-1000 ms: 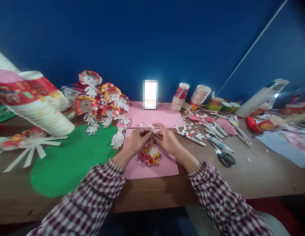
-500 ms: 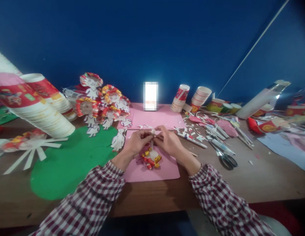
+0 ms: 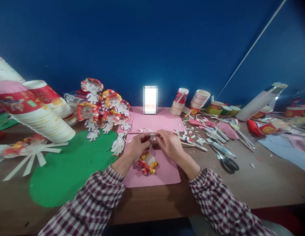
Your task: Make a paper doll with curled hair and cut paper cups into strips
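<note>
Over the pink sheet [image 3: 164,170], both of my hands work at a cut paper cup whose strips are curled into red and yellow rolls [image 3: 148,165] around a white round base. One straight white paper strip [image 3: 152,139] stands up from it between my fingers. My left hand [image 3: 137,146] is closed, its thumb and forefinger pinching this strip. My right hand [image 3: 168,144] is closed too, fingertips at the strip's upper end. A thin wooden stick [image 3: 188,144] shows beside my right hand; whether that hand holds it I cannot tell.
Finished paper figures with curled manes [image 3: 91,113] stand left, by a green sheet [image 3: 71,170] and stacked paper cups [image 3: 44,119]. Right lie scissors [image 3: 228,163], markers [image 3: 194,143] and paper scraps. More cup stacks [image 3: 200,100] and a lit, blurred screen [image 3: 150,100] stand behind.
The strip's rolled top end has opened out straighter. My right fingers have shifted slightly apart from the left ones, and the curled cup has moved a little left. More of the stick shows.
</note>
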Available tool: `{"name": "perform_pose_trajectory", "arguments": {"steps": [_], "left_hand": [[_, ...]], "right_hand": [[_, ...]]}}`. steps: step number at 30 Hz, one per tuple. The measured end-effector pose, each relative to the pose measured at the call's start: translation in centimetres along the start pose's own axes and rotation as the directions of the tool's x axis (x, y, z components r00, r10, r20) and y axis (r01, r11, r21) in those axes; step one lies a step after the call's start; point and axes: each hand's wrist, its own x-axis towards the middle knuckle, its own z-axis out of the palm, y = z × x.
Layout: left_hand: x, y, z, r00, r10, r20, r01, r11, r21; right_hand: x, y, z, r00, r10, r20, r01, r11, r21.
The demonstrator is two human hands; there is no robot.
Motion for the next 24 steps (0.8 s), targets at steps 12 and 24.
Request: {"name": "perform_pose_trajectory", "arguments": {"steps": [12, 24], "left_hand": [[-0.34, 0.35, 0.15, 0.999, -0.051, -0.013, 0.050, 0.996, -0.069], [0.08, -0.47, -0.48, 1.000, -0.021, -0.010, 0.020, 1.000, -0.019]], "right_hand": [[0.02, 0.35, 0.31, 0.999, -0.010, -0.038, 0.011, 0.999, 0.045], [-0.09, 0.43, 0.35, 0.997, -0.038, -0.070, 0.039, 0.999, 0.018]]}}
